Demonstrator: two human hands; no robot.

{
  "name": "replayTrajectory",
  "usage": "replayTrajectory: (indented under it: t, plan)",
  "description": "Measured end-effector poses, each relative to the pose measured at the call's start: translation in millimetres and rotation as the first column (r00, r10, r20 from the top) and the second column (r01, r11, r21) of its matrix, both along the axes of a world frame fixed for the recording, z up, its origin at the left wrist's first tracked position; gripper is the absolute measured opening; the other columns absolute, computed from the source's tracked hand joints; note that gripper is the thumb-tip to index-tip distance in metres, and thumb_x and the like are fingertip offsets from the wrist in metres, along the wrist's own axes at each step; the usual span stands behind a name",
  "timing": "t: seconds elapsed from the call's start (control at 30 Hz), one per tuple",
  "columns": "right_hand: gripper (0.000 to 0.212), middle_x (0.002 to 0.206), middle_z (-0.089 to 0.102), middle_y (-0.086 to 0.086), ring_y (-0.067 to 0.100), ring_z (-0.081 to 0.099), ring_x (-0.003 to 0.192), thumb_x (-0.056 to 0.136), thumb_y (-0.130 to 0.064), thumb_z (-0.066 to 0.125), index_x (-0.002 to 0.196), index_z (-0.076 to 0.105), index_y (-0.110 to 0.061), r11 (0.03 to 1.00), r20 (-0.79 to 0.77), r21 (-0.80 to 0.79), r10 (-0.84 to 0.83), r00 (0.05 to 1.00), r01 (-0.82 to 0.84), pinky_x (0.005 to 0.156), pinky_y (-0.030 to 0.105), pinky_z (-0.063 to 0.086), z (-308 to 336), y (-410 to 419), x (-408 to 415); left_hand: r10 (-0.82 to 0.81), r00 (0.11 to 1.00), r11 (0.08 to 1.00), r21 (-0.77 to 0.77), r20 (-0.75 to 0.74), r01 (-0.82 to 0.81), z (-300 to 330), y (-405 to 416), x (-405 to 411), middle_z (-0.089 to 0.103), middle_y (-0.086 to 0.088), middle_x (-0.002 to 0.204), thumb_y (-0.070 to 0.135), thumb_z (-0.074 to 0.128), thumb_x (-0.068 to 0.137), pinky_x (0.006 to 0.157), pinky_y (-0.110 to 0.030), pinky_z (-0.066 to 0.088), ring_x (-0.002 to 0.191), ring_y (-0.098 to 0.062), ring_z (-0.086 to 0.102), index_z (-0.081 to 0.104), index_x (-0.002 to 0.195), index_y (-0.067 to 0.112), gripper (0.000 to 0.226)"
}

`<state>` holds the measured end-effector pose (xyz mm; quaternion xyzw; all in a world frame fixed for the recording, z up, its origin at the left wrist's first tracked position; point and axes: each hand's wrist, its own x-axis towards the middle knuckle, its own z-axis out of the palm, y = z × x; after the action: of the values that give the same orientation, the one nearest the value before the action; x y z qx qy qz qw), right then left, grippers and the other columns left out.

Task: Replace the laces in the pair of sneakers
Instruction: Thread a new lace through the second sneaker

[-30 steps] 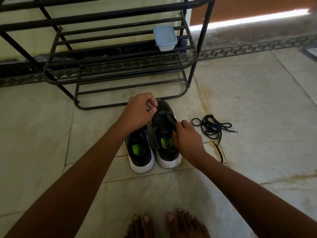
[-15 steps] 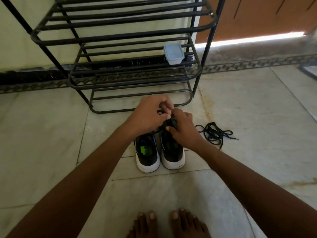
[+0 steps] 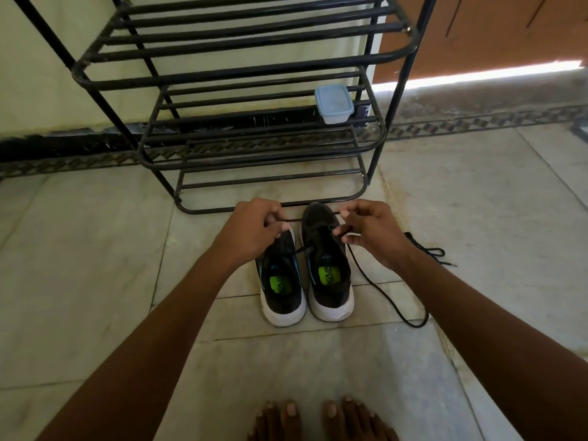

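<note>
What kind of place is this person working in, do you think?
Probably a home entryway or hall. A black metal shoe rack stands against the wall on a pale tiled floor, a wooden door lets daylight in beneath it, and a pair of sneakers sits before the rack.

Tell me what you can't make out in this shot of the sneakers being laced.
Head view, the only one:
- Toe of the left sneaker: hidden under the left hand.
- Which eyelets the lace passes through: too small and dark.
- Spare lace on the floor: partly behind the right hand and wrist.
- Contents of the lidded container: the lid hides them.
- Shoe rack top: cut off by the upper edge.
</note>
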<state>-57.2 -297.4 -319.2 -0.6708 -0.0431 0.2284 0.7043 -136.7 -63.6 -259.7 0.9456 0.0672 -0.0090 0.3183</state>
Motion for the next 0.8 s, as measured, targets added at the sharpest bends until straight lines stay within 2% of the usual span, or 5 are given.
replayTrajectory:
  t: [0.2,0.4,0.53,0.67,0.8]
  plan:
    - [0.013,0.079,0.064,0.01,0.021,0.063,0.073,0.098,-0.003,0.06,0.103,0.069,0.005,0.998,-0.074,-0.034,-0.05,0.996,0.047,0.065,0.031,0.054,-3.1,-2.3,15.2,0.104,0.995,0.993,0.061,0.001,-0.104,-22.5,20.8,-0.1,0.071,0.009,0.081,0.028,0.07,0.095,0.077,-0.034,0.057,0.077,-0.005,0.066,0.074,0.092,0.024,0.006]
    - [0.011,0.088,0.065,0.009,0.019,0.069,0.077,0.1,-0.007,0.056,0.1,0.067,-0.006,0.975,-0.11,-0.074,-0.219,0.969,0.212,0.071,0.034,0.059,-11.4,-9.6,29.4,0.046,0.999,0.998,0.043,0.024,-0.047,-34.2,37.4,1.7,0.068,0.003,0.097,0.008,0.069,0.093,0.087,-0.029,0.051,0.089,-0.009,0.062,0.078,0.096,0.017,0.013]
    - [0.012,0.092,0.069,0.005,0.017,0.069,0.086,0.096,-0.009,0.057,0.094,0.068,-0.013,0.93,-0.028,-0.244,-0.29,0.957,0.275,0.074,0.036,0.055,-20.3,-12.2,35.3,0.074,0.997,0.996,-0.061,0.029,-0.072,-37.7,33.2,7.0,0.064,-0.002,0.099,-0.005,0.058,0.096,0.076,-0.027,0.054,0.077,-0.016,0.067,0.072,0.094,0.018,0.027]
    - [0.025,0.112,0.063,-0.006,0.005,0.059,0.107,0.09,-0.02,0.073,0.113,0.064,-0.024,0.859,0.381,-0.465,-0.021,0.924,0.212,0.09,0.024,0.048,-23.5,-6.0,37.7,-0.048,0.994,0.987,-0.149,0.093,0.062,-30.3,8.3,19.4,0.065,-0.002,0.094,-0.009,0.055,0.095,0.067,-0.017,0.052,0.069,-0.009,0.07,0.068,0.107,0.012,0.028]
    - [0.049,0.124,0.068,0.002,0.006,0.059,0.123,0.09,-0.005,0.072,0.133,0.055,-0.023,0.908,0.213,-0.288,0.37,0.904,-0.304,0.096,0.02,0.049,-10.8,14.4,35.3,-0.104,0.98,0.971,-0.195,0.172,0.138,-16.2,-23.8,35.2,0.068,0.005,0.088,-0.001,0.063,0.095,0.067,-0.015,0.056,0.073,-0.001,0.07,0.057,0.127,0.021,0.04]
